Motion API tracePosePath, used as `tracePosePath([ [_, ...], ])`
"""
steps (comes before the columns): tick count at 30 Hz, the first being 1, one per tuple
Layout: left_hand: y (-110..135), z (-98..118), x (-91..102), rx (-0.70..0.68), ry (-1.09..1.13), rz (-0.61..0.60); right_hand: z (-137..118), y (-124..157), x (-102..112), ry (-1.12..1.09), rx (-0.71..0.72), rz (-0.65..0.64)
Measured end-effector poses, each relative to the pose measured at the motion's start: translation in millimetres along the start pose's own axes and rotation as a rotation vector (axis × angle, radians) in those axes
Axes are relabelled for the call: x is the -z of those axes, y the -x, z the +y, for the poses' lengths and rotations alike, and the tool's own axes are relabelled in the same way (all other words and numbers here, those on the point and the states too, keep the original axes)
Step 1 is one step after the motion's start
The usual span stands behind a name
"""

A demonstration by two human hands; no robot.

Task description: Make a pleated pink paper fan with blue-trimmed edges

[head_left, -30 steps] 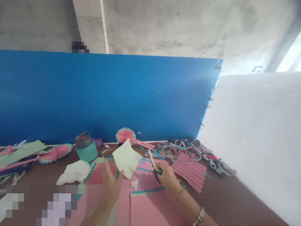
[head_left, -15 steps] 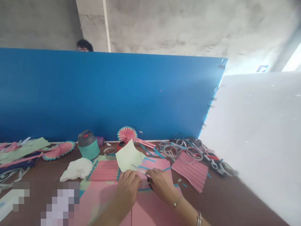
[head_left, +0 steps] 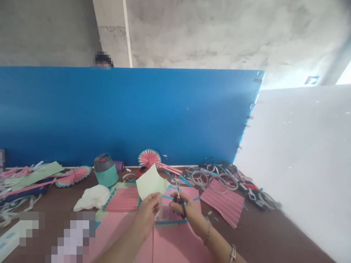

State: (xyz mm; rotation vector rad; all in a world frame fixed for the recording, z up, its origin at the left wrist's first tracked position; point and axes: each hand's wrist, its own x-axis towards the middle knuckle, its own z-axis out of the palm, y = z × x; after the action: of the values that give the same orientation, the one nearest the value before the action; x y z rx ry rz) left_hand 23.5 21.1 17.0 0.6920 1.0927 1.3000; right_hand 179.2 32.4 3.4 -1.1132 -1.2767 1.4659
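My right hand [head_left: 186, 210] grips a pair of scissors [head_left: 178, 195] by the dark handles, its blades pointing up and away from me. My left hand [head_left: 148, 212] is closed in a pinch on a thin pale strip [head_left: 160, 211] that hangs from the fingertips; whether it is tape or paper I cannot tell. Below both hands lie pink paper sheets [head_left: 178, 237], with blue strips [head_left: 170, 222] across them. A pale green sheet [head_left: 150, 182] with a raised corner rests just beyond my left hand. Pleated pink paper [head_left: 126, 199] with blue edging lies to its left.
A pink paper fan [head_left: 149, 157] leans at the blue partition [head_left: 131, 117]; another fan [head_left: 75, 176] lies left. A teal container [head_left: 106, 173] and white crumpled material [head_left: 93, 197] stand nearby. Tape rings [head_left: 199, 178] and a pleated pink sheet [head_left: 225, 202] are at right.
My hands have moved apart. The scissors have swung from pointing left to pointing upward, and the pale strip now hangs from my left fingers. The view has shifted slightly.
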Motion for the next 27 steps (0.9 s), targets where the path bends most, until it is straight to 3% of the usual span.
tracePosePath([
  [6, -6, -25, -25.3, -0.087, -0.052, -0.05, 13, -1, -12, -0.125, 0.035, 0.078],
  [11, -15, -26, -17.5, -0.121, -0.094, -0.101, 8, -1, -4, -0.011, -0.057, 0.03],
  [18, -20, -18, -8.5, -0.197, -0.168, 0.032, 12, -4, 3, 0.031, -0.113, -0.079],
  [27, -30, -14, -2.5, -0.273, -0.079, 0.067, 5, 0, 7, 0.003, -0.153, -0.132],
])
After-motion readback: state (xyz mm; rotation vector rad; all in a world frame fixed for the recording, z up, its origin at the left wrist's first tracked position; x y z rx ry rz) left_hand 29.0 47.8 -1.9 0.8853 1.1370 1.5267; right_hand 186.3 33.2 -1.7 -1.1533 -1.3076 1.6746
